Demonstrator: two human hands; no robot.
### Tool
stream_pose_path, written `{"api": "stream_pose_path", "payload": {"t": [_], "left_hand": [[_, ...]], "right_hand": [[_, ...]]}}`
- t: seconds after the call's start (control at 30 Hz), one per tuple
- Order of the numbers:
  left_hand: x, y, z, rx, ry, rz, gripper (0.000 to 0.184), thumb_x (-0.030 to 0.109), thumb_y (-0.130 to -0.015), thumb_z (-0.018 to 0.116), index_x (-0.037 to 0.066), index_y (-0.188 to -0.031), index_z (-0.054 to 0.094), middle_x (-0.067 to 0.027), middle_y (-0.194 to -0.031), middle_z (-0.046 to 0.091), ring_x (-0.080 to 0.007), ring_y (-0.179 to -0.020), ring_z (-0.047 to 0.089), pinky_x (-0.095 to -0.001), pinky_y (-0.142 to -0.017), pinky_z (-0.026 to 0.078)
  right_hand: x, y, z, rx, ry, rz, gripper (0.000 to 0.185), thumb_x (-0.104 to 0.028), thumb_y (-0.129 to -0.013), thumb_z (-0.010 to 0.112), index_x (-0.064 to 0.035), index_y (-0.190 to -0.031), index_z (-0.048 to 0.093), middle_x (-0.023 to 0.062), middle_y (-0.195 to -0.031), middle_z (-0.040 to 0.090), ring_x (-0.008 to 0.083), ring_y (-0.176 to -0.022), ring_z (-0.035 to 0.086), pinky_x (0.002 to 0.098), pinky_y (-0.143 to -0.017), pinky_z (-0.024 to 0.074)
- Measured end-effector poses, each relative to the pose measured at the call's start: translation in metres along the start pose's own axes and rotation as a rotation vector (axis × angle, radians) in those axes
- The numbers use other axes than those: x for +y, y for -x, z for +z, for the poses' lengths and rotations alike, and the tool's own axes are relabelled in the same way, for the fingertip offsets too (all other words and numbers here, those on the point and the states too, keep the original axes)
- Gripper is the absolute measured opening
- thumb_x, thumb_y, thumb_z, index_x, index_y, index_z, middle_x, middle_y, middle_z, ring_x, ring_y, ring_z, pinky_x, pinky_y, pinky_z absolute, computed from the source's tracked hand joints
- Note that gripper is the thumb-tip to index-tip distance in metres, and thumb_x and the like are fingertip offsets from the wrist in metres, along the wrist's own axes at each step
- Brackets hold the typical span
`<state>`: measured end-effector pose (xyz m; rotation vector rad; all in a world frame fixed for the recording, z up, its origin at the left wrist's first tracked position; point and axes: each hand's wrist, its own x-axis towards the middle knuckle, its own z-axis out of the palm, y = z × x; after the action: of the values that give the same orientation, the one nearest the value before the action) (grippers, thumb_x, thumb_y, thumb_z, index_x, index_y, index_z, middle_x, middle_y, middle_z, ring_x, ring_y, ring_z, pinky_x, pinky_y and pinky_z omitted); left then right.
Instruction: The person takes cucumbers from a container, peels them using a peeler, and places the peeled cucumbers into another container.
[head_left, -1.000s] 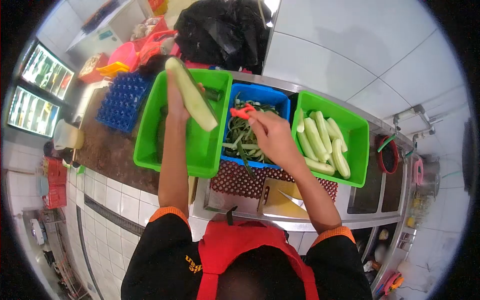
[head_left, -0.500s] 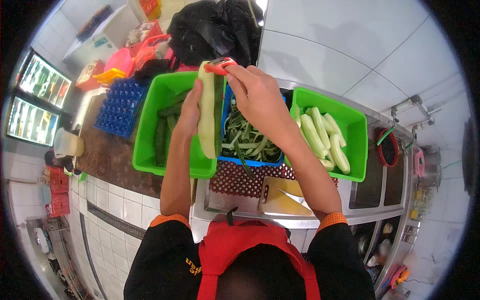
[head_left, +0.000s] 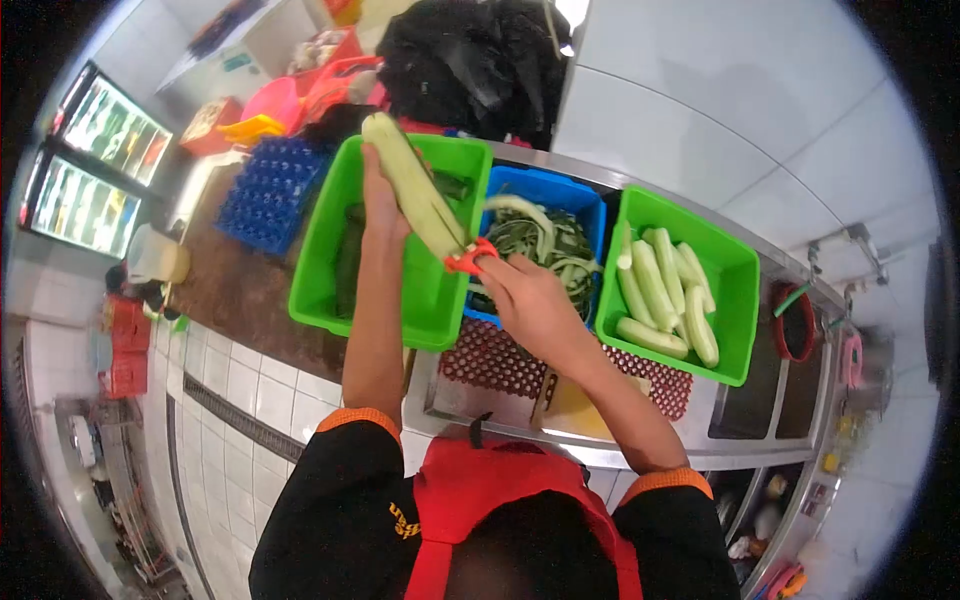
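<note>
My left hand (head_left: 382, 205) is closed around a large, mostly peeled cucumber (head_left: 410, 185), which slants down to the right above the left green bin (head_left: 312, 270). At its lower end, my right hand (head_left: 540, 305) grips a red peeler (head_left: 470, 257) whose head touches the cucumber. Dark unpeeled cucumbers (head_left: 348, 265) lie in the left bin, partly hidden by my arm. Just beyond the peeler, a blue bin (head_left: 590, 195) holds a heap of green peelings (head_left: 565, 240). Several pale peeled cucumbers (head_left: 652, 285) fill part of the right green bin (head_left: 738, 320).
A blue egg tray (head_left: 265, 200) sits on the brown worktop left of the bins. Red perforated matting (head_left: 492, 365) and a yellow cutting board (head_left: 580, 412) lie nearer me. A black bag (head_left: 475, 65) is behind, and a red bucket (head_left: 795, 325) stands at the right.
The peeler has slid from the cucumber's upper end to its lower end. The cucumber has tilted from nearly upright to slanting, and a long pale strip now lies over the peelings.
</note>
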<state>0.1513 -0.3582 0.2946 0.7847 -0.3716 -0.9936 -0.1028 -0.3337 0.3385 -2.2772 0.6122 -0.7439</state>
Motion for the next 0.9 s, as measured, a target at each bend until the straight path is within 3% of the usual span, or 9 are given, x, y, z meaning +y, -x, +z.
{"api": "stream_pose_path", "payload": {"t": [0.13, 0.2, 0.4, 0.5, 0.63, 0.67, 0.73, 0.8, 0.9], "left_hand": [[0.002, -0.008, -0.006, 0.057, 0.108, 0.059, 0.057, 0.055, -0.096, 0.031, 0.005, -0.115, 0.05, -0.0126, -0.094, 0.059, -0.0297, -0.08, 0.06, -0.0449, -0.072, 0.052], [0.007, -0.006, 0.001, 0.006, 0.091, 0.039, 0.062, 0.059, -0.095, 0.03, 0.003, -0.108, 0.052, -0.0117, -0.087, 0.056, -0.0265, -0.074, 0.058, -0.0434, -0.068, 0.052], [-0.007, 0.022, 0.024, -0.162, -0.25, -0.086, 0.059, 0.057, -0.096, 0.033, 0.004, -0.111, 0.056, -0.0063, -0.092, 0.061, -0.0147, -0.077, 0.059, -0.0301, -0.067, 0.051], [-0.012, 0.033, 0.041, -0.139, -0.456, 0.099, 0.052, 0.046, -0.099, 0.035, 0.002, -0.122, 0.052, -0.0039, -0.103, 0.06, -0.0109, -0.086, 0.057, -0.0263, -0.074, 0.048], [-0.009, 0.033, 0.039, -0.15, -0.545, 0.139, 0.052, 0.045, -0.1, 0.034, 0.001, -0.123, 0.052, -0.0041, -0.106, 0.059, -0.0109, -0.09, 0.056, -0.027, -0.077, 0.047], [-0.014, 0.028, 0.034, -0.134, -0.56, 0.184, 0.053, 0.047, -0.099, 0.034, 0.002, -0.121, 0.052, -0.0052, -0.103, 0.059, -0.0128, -0.087, 0.057, -0.0289, -0.076, 0.049], [-0.015, 0.02, 0.026, -0.114, -0.579, 0.224, 0.054, 0.049, -0.099, 0.034, 0.002, -0.119, 0.053, -0.0064, -0.1, 0.06, -0.0147, -0.084, 0.059, -0.0309, -0.075, 0.05], [-0.01, 0.008, 0.019, 0.057, -0.149, 0.024, 0.058, 0.055, -0.096, 0.034, 0.003, -0.113, 0.054, -0.0093, -0.093, 0.062, -0.0221, -0.078, 0.062, -0.0384, -0.072, 0.053], [-0.006, -0.018, -0.009, 0.095, -0.024, 0.049, 0.063, 0.061, -0.094, 0.028, 0.005, -0.11, 0.054, -0.0112, -0.091, 0.062, -0.028, -0.077, 0.062, -0.0445, -0.072, 0.053]], "right_hand": [[0.014, 0.01, -0.003, 0.04, -0.075, -0.109, 0.016, -0.007, -0.087, 0.058, -0.0006, -0.1, 0.062, 0.019, -0.074, 0.056, 0.0368, -0.066, 0.056, 0.0437, -0.06, 0.0444], [0.014, -0.001, -0.019, 0.017, 0.006, -0.01, 0.014, -0.007, -0.086, 0.059, -0.0001, -0.098, 0.063, 0.0185, -0.074, 0.056, 0.0361, -0.067, 0.057, 0.0424, -0.06, 0.0441], [-0.007, -0.081, -0.043, 0.266, 0.124, -0.137, 0.018, -0.01, -0.088, 0.058, -0.0005, -0.102, 0.063, 0.0182, -0.072, 0.056, 0.0351, -0.065, 0.057, 0.0418, -0.058, 0.0436], [-0.008, -0.104, -0.042, 0.346, 0.13, -0.182, 0.019, -0.011, -0.088, 0.057, -0.0007, -0.103, 0.063, 0.0184, -0.07, 0.056, 0.0355, -0.065, 0.057, 0.0421, -0.058, 0.0438], [-0.005, -0.1, -0.028, 0.398, 0.165, -0.199, 0.015, -0.011, -0.087, 0.057, -0.0007, -0.098, 0.063, 0.0185, -0.066, 0.054, 0.036, -0.065, 0.057, 0.0437, -0.059, 0.0452], [-0.002, -0.093, -0.024, 0.397, 0.163, -0.198, 0.015, -0.011, -0.087, 0.057, -0.0007, -0.098, 0.063, 0.0185, -0.066, 0.054, 0.036, -0.065, 0.057, 0.0437, -0.059, 0.0452], [0.003, -0.071, -0.012, 0.163, 0.236, -0.151, 0.012, -0.01, -0.087, 0.057, -0.0005, -0.092, 0.061, 0.0187, -0.068, 0.055, 0.0357, -0.065, 0.057, 0.0451, -0.059, 0.0462], [0.0, -0.035, 0.009, 0.147, 0.141, -0.044, 0.009, -0.01, -0.086, 0.057, -0.0014, -0.088, 0.059, 0.0186, -0.071, 0.055, 0.036, -0.066, 0.057, 0.0457, -0.059, 0.0463], [0.013, 0.012, 0.012, 0.026, 0.147, 0.019, 0.01, -0.011, -0.087, 0.057, -0.0029, -0.091, 0.06, 0.0191, -0.074, 0.056, 0.0369, -0.066, 0.057, 0.0463, -0.059, 0.0466]]}}
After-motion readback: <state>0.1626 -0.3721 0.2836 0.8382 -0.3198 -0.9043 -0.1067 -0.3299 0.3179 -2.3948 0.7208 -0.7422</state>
